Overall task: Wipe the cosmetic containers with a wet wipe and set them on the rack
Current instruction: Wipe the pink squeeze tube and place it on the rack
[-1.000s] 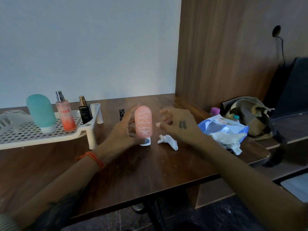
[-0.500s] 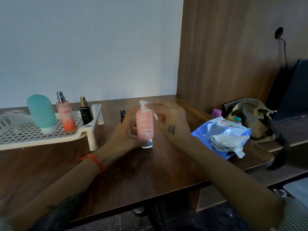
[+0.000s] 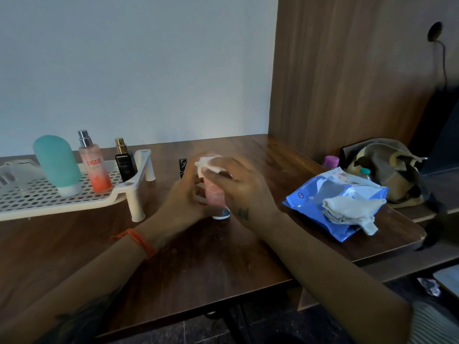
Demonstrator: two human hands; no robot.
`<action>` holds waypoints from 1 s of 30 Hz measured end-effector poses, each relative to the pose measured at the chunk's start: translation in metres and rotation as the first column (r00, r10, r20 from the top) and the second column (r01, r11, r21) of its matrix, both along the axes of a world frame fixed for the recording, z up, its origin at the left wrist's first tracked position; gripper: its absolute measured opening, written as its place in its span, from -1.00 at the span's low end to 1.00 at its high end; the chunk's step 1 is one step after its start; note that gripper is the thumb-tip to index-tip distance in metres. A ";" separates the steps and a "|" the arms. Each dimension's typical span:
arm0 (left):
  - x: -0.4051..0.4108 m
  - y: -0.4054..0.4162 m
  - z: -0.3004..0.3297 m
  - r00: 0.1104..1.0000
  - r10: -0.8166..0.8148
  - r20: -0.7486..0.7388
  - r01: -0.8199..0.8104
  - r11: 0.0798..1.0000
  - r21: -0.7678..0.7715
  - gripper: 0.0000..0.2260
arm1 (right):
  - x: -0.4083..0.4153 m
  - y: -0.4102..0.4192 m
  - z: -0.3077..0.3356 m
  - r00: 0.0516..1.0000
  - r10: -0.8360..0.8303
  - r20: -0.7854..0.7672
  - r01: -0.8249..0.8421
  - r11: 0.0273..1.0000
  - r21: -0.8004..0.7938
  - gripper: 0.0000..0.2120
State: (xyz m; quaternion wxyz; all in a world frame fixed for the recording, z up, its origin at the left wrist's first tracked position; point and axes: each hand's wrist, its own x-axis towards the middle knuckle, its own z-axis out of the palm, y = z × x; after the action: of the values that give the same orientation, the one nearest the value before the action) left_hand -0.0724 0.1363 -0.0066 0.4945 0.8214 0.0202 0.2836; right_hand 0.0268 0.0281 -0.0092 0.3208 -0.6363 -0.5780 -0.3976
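Note:
A pink bottle (image 3: 215, 197) stands cap down on the wooden table (image 3: 198, 256), between my two hands. My left hand (image 3: 182, 194) wraps around its left side. My right hand (image 3: 242, 187) presses a white wet wipe (image 3: 208, 164) against the bottle's top. The white perforated rack (image 3: 74, 202) stands at the left and carries a teal bottle (image 3: 57, 163), a pink ENGAGE spray bottle (image 3: 94, 167) and a small black bottle (image 3: 124, 162). A small black tube (image 3: 182, 165) stands on the table behind my left hand.
A blue wet-wipe pack (image 3: 330, 207) with crumpled wipes on it lies at the table's right. Beyond it sit a pink-capped item (image 3: 331, 162) and a cloth bag (image 3: 387, 170). A wooden panel (image 3: 347, 70) walls the right side.
My right hand picked the wipe up off the table and brought it onto the top of the pink bottle. My left hand stayed on the bottle.

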 end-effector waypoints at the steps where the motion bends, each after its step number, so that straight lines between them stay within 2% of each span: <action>1: 0.000 -0.001 0.001 1.000 0.004 -0.008 -0.004 1.000 0.004 -0.20 | 0.004 0.002 -0.001 0.999 0.025 -0.032 -0.024 0.999 0.028 -0.76; 3: -0.001 -0.001 0.003 1.000 0.017 -0.026 -0.016 0.999 0.030 -0.16 | 0.004 0.002 0.001 0.966 0.081 -0.246 -0.041 0.985 0.166 -0.79; 4: -0.001 -0.001 0.004 0.999 0.023 -0.031 -0.022 0.998 0.053 -0.14 | 0.007 0.000 0.002 0.935 0.070 -0.347 -0.011 0.986 0.169 -0.80; 5: -0.001 -0.001 0.004 0.999 0.027 -0.035 -0.025 0.997 0.069 -0.14 | 0.006 0.000 0.002 0.929 0.042 -0.369 0.021 0.986 0.167 -0.78; 7: -0.001 -0.002 0.004 0.999 0.016 -0.027 -0.015 0.999 0.050 -0.13 | -0.001 -0.001 0.004 0.968 0.020 -0.250 0.019 0.988 0.154 -0.78; 9: -0.001 -0.001 0.002 1.000 -0.006 -0.015 0.006 1.000 0.023 -0.14 | -0.004 -0.002 0.005 0.997 -0.035 0.069 0.029 0.996 0.084 -0.72; 10: -0.001 0.000 0.001 1.000 -0.012 -0.012 0.012 1.000 0.026 -0.16 | -0.004 -0.001 0.005 0.989 -0.025 0.148 0.016 0.998 0.059 -0.70; 11: 0.000 0.000 0.000 1.000 -0.015 -0.010 0.015 0.999 0.029 -0.16 | -0.002 0.000 0.003 0.993 -0.015 0.117 0.011 0.999 0.039 -0.71; 14: 0.001 0.002 0.000 1.000 0.006 -0.017 -0.005 0.998 0.059 -0.12 | 0.005 -0.001 0.001 0.974 0.007 -0.228 0.028 0.988 0.152 -0.70; 15: 0.001 0.002 0.000 1.000 0.010 -0.015 -0.008 0.997 0.075 -0.12 | 0.005 -0.002 0.002 0.958 -0.005 -0.287 0.058 0.982 0.177 -0.70; 17: 0.000 0.001 0.001 1.000 0.011 -0.016 -0.010 0.996 0.091 -0.11 | 0.006 -0.001 0.002 0.971 -0.069 -0.227 0.117 0.972 0.202 -0.75; 18: 0.000 0.002 0.001 1.000 0.011 -0.016 -0.010 0.996 0.086 -0.11 | 0.005 -0.002 0.001 0.982 -0.120 -0.145 0.145 0.974 0.174 -0.66; 20: 0.000 0.002 0.001 1.000 0.013 -0.013 -0.012 0.998 0.068 -0.13 | 0.004 -0.005 0.000 0.991 -0.125 0.043 0.124 0.992 0.031 -0.48; 22: 0.000 0.002 0.001 1.000 0.007 -0.015 -0.006 0.998 0.068 -0.15 | 0.005 -0.011 0.000 0.986 -0.098 0.133 0.109 0.991 -0.078 -0.44; 24: 0.000 0.001 0.001 1.000 0.011 -0.022 -0.009 0.996 0.086 -0.15 | 0.006 -0.014 -0.001 0.998 -0.060 0.031 0.061 0.998 -0.024 -0.54; 26: 0.000 0.001 0.001 0.999 0.015 -0.030 -0.012 0.994 0.105 -0.14 | 0.005 -0.015 0.000 0.983 -0.018 -0.181 0.044 0.989 0.140 -0.74; 27: 0.000 0.000 0.001 0.999 0.015 -0.036 -0.010 0.994 0.111 -0.14 | 0.002 -0.016 0.002 0.971 -0.020 -0.237 0.070 0.977 0.203 -0.74; 28: 0.000 0.001 0.001 0.999 0.018 -0.044 -0.013 0.994 0.111 -0.13 | 0.000 -0.016 0.003 0.972 -0.020 -0.235 0.077 0.969 0.236 -0.72; 30: 0.000 0.002 0.000 0.999 0.016 -0.048 -0.012 0.996 0.093 -0.10 | -0.004 -0.014 0.002 0.992 0.023 -0.123 0.007 0.972 0.237 -0.71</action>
State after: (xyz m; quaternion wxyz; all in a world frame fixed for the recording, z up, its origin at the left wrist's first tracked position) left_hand -0.0722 0.1384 -0.0070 0.4531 0.8500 0.0248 0.2675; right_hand 0.0224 0.0146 -0.0073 0.4317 -0.6148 -0.5078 -0.4217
